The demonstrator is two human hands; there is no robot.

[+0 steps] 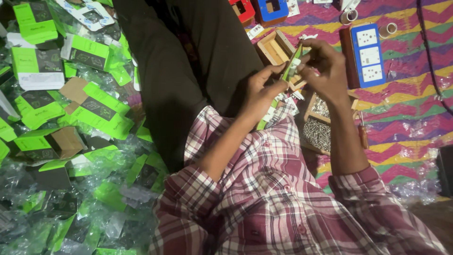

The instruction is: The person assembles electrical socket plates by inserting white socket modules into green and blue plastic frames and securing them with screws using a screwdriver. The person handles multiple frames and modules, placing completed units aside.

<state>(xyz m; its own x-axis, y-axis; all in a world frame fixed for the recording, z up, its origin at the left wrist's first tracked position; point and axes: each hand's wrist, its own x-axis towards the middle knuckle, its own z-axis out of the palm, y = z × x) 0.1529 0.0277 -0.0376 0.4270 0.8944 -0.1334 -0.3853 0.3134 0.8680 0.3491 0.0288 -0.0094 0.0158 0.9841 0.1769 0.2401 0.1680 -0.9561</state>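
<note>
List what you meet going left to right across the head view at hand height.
Pile of green boxes → dark trouser leg → left hand → green packet → right hand → blue socket board → striped cloth.

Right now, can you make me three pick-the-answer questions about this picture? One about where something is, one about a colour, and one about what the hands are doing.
1. Where does the heap of green boxes lie?
A. On the picture's left
B. On the striped mat
C. On the person's lap

2. What colour is the frame round the board with three white sockets?
A. Red
B. Blue
C. Yellow

3. What are the two hands doing?
A. Resting flat on the mat
B. Both holding one small green and white piece
C. Reaching into the tray of screws

Answers:
1 A, the boxes lie among clear wrap at the left.
2 B, its rim is blue.
3 B, the left hand and right hand meet on the small green and white piece, above the tray of screws.
</note>
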